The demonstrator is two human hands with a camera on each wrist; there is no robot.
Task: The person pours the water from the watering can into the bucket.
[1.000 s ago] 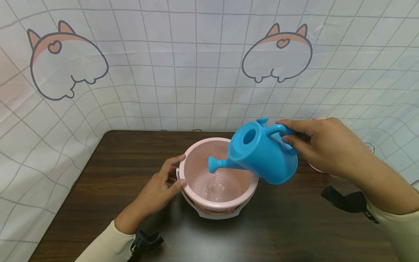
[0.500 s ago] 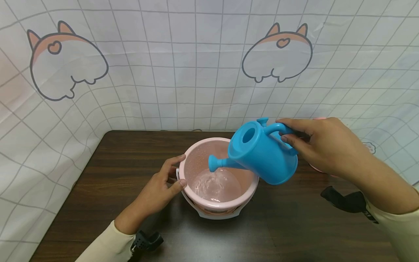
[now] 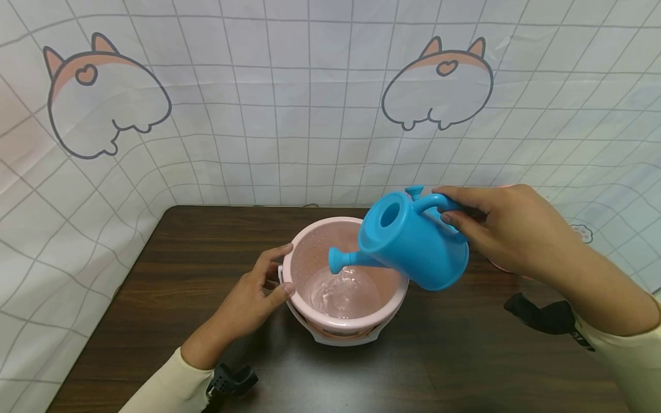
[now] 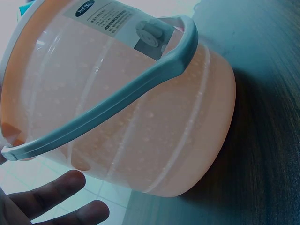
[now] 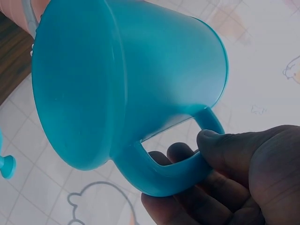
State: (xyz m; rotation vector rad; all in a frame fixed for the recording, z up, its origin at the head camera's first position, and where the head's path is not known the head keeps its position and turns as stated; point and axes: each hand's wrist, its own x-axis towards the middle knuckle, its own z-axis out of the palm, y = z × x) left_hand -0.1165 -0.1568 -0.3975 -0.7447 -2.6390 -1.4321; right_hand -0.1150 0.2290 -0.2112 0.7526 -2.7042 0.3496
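Observation:
A pale pink bucket (image 3: pixel 341 324) stands upright on the table, with rippling water (image 3: pixel 343 295) inside. At its left rim rests my left hand (image 3: pixel 250 301), thumb and index finger touching the edge. The left wrist view has two fingers (image 4: pixel 89 213) hanging straight beside the bucket wall (image 4: pixel 159 122), below its handle (image 4: pixel 108 112). Over the bucket's right side my right hand (image 3: pixel 508 226) grips a blue watering can (image 3: pixel 413 246) by its handle. The can tilts left, its spout over the water. In the right wrist view, fingers and thumb wrap the handle (image 5: pixel 164 178).
Behind the can pokes a flared blue tip (image 3: pixel 414 191), apparently of another thing. Part of a pink object (image 3: pixel 498 265) shows behind my right hand. A patterned white curtain (image 3: pixel 310 115) backs the dark wooden table (image 3: pixel 206 246).
My right hand and the watering can have shifted very slightly left. Ripples in the bucket have changed shape. The left hand stays in place.

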